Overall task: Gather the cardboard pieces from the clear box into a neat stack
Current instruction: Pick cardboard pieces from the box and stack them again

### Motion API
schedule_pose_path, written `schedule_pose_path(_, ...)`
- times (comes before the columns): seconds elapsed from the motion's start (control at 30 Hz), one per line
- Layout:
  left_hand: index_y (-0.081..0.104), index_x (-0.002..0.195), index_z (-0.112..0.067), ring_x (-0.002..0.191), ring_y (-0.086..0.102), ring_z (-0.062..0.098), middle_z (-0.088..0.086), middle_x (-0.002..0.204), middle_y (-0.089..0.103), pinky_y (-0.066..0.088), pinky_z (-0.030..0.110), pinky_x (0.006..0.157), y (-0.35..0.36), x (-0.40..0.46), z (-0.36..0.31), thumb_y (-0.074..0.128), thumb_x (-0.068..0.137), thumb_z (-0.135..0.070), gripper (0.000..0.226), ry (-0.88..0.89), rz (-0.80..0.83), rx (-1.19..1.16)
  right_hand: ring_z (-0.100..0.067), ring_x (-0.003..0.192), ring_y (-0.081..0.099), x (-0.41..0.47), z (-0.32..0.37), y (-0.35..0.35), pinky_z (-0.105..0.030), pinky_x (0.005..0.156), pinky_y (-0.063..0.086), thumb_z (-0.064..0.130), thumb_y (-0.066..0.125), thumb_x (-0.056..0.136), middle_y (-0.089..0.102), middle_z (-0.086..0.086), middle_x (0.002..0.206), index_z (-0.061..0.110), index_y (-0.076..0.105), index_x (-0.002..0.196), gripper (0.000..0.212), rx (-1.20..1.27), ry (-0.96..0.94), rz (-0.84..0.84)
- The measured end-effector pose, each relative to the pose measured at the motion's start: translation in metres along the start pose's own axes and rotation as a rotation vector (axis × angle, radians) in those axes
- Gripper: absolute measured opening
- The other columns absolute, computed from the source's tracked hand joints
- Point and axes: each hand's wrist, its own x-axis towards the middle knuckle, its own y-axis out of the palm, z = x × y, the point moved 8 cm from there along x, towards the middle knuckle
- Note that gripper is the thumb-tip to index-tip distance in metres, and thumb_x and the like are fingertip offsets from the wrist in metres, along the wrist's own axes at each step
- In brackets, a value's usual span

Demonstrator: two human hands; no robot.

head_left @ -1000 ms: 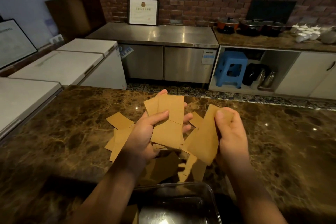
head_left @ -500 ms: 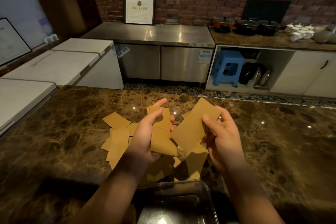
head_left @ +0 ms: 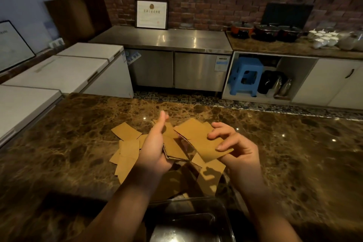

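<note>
My left hand (head_left: 155, 149) grips a small stack of brown cardboard pieces (head_left: 173, 148) from below, thumb raised. Just to its right, my right hand (head_left: 233, 147) pinches a single cardboard piece (head_left: 198, 135), held flat and level, its left edge close to the stack. More loose cardboard pieces (head_left: 127, 151) lie scattered on the brown marble counter (head_left: 78, 133) under and to the left of my hands. The clear box (head_left: 188, 220) sits at the near edge between my forearms; no cardboard shows inside the visible part.
White chest freezers (head_left: 64, 72) stand at the left beyond the counter's edge. Across the aisle are a steel cabinet (head_left: 172, 65), a blue stool (head_left: 245, 75) and pots (head_left: 265, 31). Bare marble stretches to the right of my hands.
My right hand has lowered its cardboard piece from upright to flat and carried it left toward the stack. My left hand has tilted its stack down and lifted its thumb.
</note>
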Motion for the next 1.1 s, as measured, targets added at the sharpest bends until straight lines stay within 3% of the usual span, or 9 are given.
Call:
schedule_pose_path(0.1,0.059,0.131,-0.036,0.099,0.073,0.035,0.013,0.110,0.076,0.060,0.052,0.070,0.013,-0.007,-0.001,0.060,0.076,-0.068,0.064,0.087,0.180,-0.001,-0.022,0.129,0.056,-0.003,-0.004,0.019,-0.057,0.109,0.041,-0.021,0.065,0.066,0.074,0.008,0.110,0.024,0.070,0.080,0.047,-0.251,-0.088,0.062)
schedule_pose_path(0.2,0.066,0.126,-0.033,0.096,0.073,0.031,0.014,0.104,0.076,0.059,0.046,0.075,0.028,-0.016,-0.001,0.075,0.079,-0.047,0.050,0.154,0.331,-0.114,-0.017,0.136,0.049,-0.008,-0.003,0.037,-0.040,0.113,0.039,-0.006,0.064,0.074,0.068,0.007,0.124,0.021,0.075,0.092,0.034,-0.379,-0.143,0.169)
schedule_pose_path(0.27,0.069,0.122,-0.027,0.099,0.071,0.033,0.015,0.106,0.073,0.058,0.047,0.078,0.031,-0.017,-0.002,0.075,0.081,-0.034,0.042,0.160,0.359,-0.179,-0.022,0.146,0.035,-0.012,-0.001,0.046,-0.033,0.119,0.028,0.006,0.063,0.085,0.062,0.009,0.137,0.021,0.074,0.110,0.031,-0.488,-0.180,0.274)
schedule_pose_path(0.43,0.064,0.121,-0.025,0.090,0.073,0.033,0.016,0.102,0.073,0.060,0.049,0.075,0.031,-0.014,-0.004,0.065,0.083,-0.026,0.037,0.120,0.331,-0.241,-0.025,0.154,0.007,-0.017,-0.003,0.056,-0.051,0.119,0.015,0.036,0.066,0.092,0.040,0.012,0.157,0.035,0.063,0.129,0.037,-0.711,-0.213,0.442)
schedule_pose_path(0.6,0.061,0.121,-0.025,0.083,0.073,0.033,0.017,0.093,0.075,0.059,0.050,0.067,0.009,-0.009,0.005,0.067,0.080,-0.017,0.042,0.089,0.277,-0.225,-0.022,0.153,0.008,-0.023,-0.021,0.057,-0.030,0.120,0.009,0.046,0.059,0.095,0.035,0.009,0.157,0.046,0.064,0.124,0.029,-0.710,-0.152,0.361)
schedule_pose_path(0.73,0.066,0.122,-0.026,0.077,0.072,0.028,0.012,0.091,0.075,0.058,0.043,0.064,-0.032,0.003,-0.006,0.065,0.091,-0.025,0.031,0.094,0.115,-0.119,-0.001,0.126,0.053,-0.013,-0.065,0.030,-0.031,0.103,0.049,0.053,0.072,0.082,0.052,0.027,0.136,0.059,0.045,0.135,0.060,-0.395,0.358,0.346)
schedule_pose_path(0.8,0.080,0.098,-0.020,0.070,0.070,0.023,0.007,0.084,0.073,0.058,0.037,0.064,-0.049,0.005,-0.014,0.077,0.080,-0.040,0.028,0.068,0.076,-0.108,-0.007,0.103,0.068,-0.005,-0.097,-0.011,-0.029,0.087,0.059,0.057,0.073,0.078,0.065,0.017,0.117,0.043,0.043,0.144,0.074,-0.452,0.639,0.202)
schedule_pose_path(0.97,0.080,0.096,-0.022,0.072,0.069,0.022,0.007,0.087,0.073,0.058,0.034,0.069,-0.064,0.003,-0.020,0.078,0.079,-0.044,0.028,0.059,0.025,-0.111,-0.037,0.137,0.034,-0.016,-0.150,-0.052,-0.050,0.110,0.040,0.080,0.076,0.051,0.038,-0.016,0.148,0.020,0.028,0.152,0.127,-1.121,0.995,0.366)
schedule_pose_path(1.1,0.066,0.118,-0.030,0.075,0.067,0.023,0.009,0.097,0.069,0.057,0.036,0.065,-0.055,0.004,-0.014,0.066,0.091,-0.037,0.028,0.089,-0.019,-0.148,-0.036,0.136,0.033,-0.018,-0.169,-0.035,-0.050,0.107,0.041,0.060,0.089,0.054,0.041,-0.015,0.147,0.014,0.030,0.145,0.117,-1.213,1.010,0.408)
